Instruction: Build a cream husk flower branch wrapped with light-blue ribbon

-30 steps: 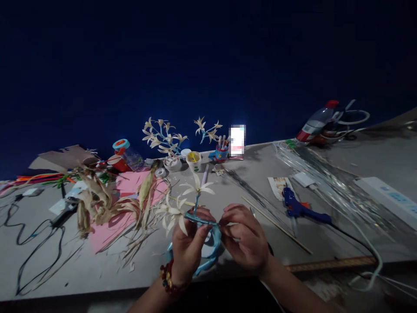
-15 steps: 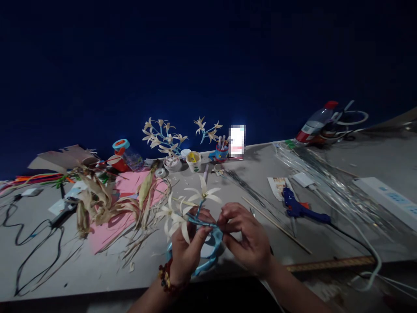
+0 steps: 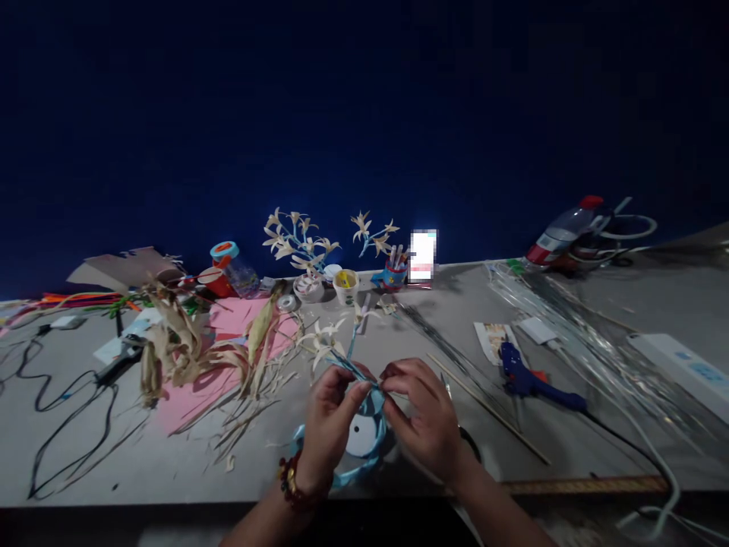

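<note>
Over the near edge of the table, my left hand [image 3: 326, 425] is closed round the blue-wrapped stem of a spray of cream artificial flowers [image 3: 326, 339]. The flowers point away and to the left, one standing up on its own short stem. My right hand [image 3: 426, 418] meets the left one at the stem's lower end, its fingertips pinched on the blue tape there. Below the hands lies a roll of light blue tape [image 3: 347, 479], with a white disc [image 3: 363, 434] with a dark hole in its middle. My left hand partly covers the roll.
Dried corn husks [image 3: 187, 334] lie on pink paper [image 3: 176, 406] at left. Finished flower branches [image 3: 296, 247] stand behind, by a cup [image 3: 345, 289] and a bright phone [image 3: 422, 254]. At right are a blue glue gun [image 3: 541, 384], thin wires [image 3: 444, 334], a stick [image 3: 490, 410] and a power strip [image 3: 683, 365].
The flower spray has tipped lower and away, and its stem has turned between my hands. More of the roll's white disc shows. The whole view has shifted slightly.
</note>
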`<state>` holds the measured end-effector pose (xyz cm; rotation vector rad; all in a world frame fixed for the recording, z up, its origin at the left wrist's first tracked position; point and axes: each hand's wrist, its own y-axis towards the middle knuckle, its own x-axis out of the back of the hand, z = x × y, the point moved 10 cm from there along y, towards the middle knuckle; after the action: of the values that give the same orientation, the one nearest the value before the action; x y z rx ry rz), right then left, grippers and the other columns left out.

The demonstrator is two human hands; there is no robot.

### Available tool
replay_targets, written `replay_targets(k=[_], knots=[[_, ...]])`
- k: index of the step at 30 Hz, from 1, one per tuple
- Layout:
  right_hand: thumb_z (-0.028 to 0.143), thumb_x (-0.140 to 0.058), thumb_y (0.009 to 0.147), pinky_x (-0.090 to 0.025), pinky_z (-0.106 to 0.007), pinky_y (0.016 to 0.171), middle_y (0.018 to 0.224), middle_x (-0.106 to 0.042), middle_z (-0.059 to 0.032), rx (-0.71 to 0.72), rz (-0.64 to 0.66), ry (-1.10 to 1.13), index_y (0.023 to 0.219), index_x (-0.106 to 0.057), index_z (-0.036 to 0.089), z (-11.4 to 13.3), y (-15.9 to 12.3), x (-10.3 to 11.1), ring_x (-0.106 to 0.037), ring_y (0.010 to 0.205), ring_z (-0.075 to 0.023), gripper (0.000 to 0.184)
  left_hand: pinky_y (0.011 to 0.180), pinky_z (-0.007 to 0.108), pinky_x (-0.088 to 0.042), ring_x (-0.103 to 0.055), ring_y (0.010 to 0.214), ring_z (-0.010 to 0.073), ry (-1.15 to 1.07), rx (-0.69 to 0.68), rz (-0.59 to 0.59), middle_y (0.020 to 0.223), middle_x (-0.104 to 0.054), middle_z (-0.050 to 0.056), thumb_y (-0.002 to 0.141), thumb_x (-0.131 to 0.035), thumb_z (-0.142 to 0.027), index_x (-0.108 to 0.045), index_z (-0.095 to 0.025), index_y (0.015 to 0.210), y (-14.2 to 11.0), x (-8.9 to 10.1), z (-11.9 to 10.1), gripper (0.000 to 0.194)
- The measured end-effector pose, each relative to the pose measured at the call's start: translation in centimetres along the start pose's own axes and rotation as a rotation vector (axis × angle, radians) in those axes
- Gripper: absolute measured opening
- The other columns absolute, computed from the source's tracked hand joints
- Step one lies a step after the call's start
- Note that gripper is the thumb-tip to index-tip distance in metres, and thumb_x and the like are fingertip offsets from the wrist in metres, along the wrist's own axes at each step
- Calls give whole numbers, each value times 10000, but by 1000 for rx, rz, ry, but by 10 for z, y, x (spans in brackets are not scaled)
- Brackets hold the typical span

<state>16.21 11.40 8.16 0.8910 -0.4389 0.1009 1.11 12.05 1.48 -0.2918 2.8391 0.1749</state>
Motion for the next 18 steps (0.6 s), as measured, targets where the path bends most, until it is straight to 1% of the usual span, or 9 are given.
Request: replay_targets(k=[3,5,10,14,18], knots=[[118,-608,860,-554,-379,775,935,-676,-69,0,2,-35,1019,-605,217,-2,-1,-1,-642,898,-228,187,748,268,-536,-668,807,177,5,16,-28,829,-735,51,763,-811,-314,-705,-162,802,0,5,2,189],[130,-614,865,-555,-376,772,921,-687,-69,4,-7,-39,1034,-599,211,-2,0,-1,-648,898,-233,189,748,273,-536,-669,803,183,21,20,-39,827,-737,57,753,-818,-325,-714,-159,804,-1,7,3,202],[142,-590,866,-546,-397,777,873,-707,-68,36,52,-68,944,-622,214,4,3,-7,-655,848,-239,110,733,280,-531,-664,794,189,26,52,-60,838,-735,68,721,-837,-350,-692,-158,771,-3,11,4,246],[129,-560,863,-547,-388,744,872,-707,-69,17,58,-43,937,-621,213,2,3,-9,-648,832,-236,127,766,290,-521,-661,808,188,14,53,-57,840,-728,59,722,-835,-359,-668,-165,760,-4,11,7,258],[117,-555,868,-546,-394,765,861,-701,-57,2,55,-40,947,-609,218,-1,0,-12,-647,850,-234,139,778,308,-517,-659,788,192,63,56,-59,800,-718,51,758,-809,-369,-667,-171,789,-5,12,13,246]])
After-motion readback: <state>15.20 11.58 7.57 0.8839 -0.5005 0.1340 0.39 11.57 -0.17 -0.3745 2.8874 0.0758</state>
